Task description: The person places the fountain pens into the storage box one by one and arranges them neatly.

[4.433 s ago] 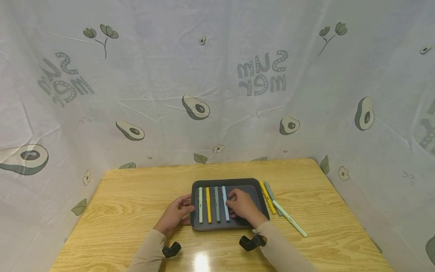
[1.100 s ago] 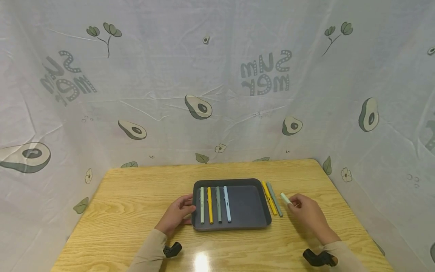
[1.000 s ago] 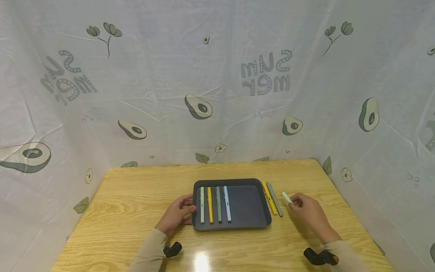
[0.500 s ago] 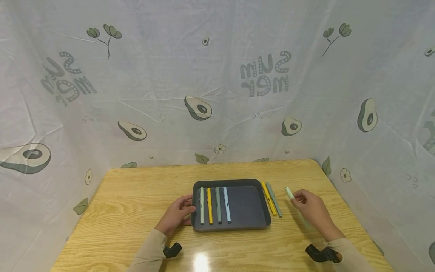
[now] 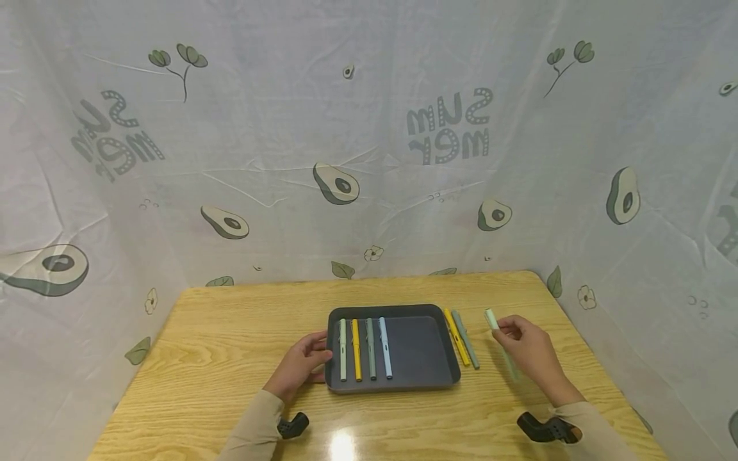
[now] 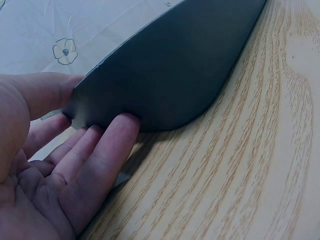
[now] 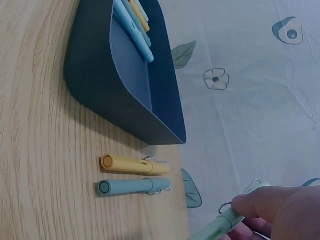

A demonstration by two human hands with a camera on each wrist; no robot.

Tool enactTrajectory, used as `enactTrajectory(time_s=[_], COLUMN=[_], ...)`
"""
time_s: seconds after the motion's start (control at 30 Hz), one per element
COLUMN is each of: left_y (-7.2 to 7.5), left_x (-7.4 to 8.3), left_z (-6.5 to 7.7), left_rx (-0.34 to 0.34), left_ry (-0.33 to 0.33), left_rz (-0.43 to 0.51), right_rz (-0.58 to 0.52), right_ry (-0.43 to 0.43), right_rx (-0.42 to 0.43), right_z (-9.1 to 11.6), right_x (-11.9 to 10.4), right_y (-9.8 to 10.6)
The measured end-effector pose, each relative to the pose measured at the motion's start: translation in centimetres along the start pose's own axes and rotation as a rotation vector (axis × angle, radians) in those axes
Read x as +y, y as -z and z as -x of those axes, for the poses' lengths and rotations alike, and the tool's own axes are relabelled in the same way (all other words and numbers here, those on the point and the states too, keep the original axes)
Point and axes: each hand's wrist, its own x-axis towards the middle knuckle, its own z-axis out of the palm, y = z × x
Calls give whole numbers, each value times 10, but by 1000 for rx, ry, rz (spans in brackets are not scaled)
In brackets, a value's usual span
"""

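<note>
My left hand (image 5: 298,365) grips the left wall of a dark grey tray (image 5: 422,352); in the left wrist view its thumb lies at the rim and its fingers press the outside wall. To the right of the tray, my right hand (image 5: 529,349) pinches a light green pen (image 7: 226,220) near its cap, thumb on one side. The lower end of that pen is partly behind the hand in the head view. Inside the tray, side by side, lie a light green pen (image 5: 343,352), a yellow pen (image 5: 356,352), a grey-green pen (image 5: 371,352) and a light blue pen (image 5: 385,349).
Between tray and right hand, a second yellow pen (image 5: 457,337) and a second grey-green pen (image 5: 466,339) lie on the wooden table (image 5: 242,333). The yellow one is right by the tray's edge. A patterned white curtain (image 5: 265,115) hangs behind and at both sides.
My right hand has left the light blue pen in the tray, picked the light green pen off the table and turned it to point more away from me. The left hand stays put.
</note>
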Motion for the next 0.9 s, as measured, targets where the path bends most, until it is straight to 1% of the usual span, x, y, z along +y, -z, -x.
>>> enactTrajectory(time_s=[0.13, 0.33, 0.53, 0.67, 0.9], left_y=[-1, 0, 1, 1, 0], left_x=[1, 0, -1, -2, -1], left_z=[1, 1, 1, 1, 2], left_rx=[5, 7, -1, 9, 10], left_ry=[5, 12, 13, 11, -6], left_rz=[-5, -17, -13, -18, -17], right_rz=[-11, -73, -168, -221, -381], right_ry=[-3, -23, -42, -43, -69], right_rx=[12, 7, -36, -54, -96], right_z=[-2, -5, -7, -9, -13], right_x=[-4, -14, -26, -35, -52], right_y=[-3, -6, -13, -21, -34])
